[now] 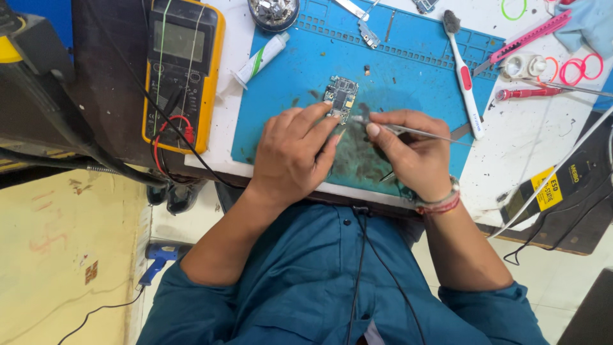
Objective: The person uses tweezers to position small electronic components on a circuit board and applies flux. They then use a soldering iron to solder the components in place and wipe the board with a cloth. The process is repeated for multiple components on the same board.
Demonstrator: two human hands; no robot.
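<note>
A small green circuit board (341, 96) lies on a blue work mat (408, 57). My left hand (295, 150) rests on the mat, its fingertips pressing the board's near edge. My right hand (412, 150) pinches a thin metal tool (421, 132), probably tweezers, whose tip reaches the board's right side. The tool's other end sticks out to the right over the mat.
A yellow multimeter (184, 70) with red and black leads sits at the left. A white tube (260, 59) and a round tin (273, 11) lie at the mat's top left. A white brush (465, 76), a red screwdriver (527, 93) and pink rings (581, 67) lie to the right.
</note>
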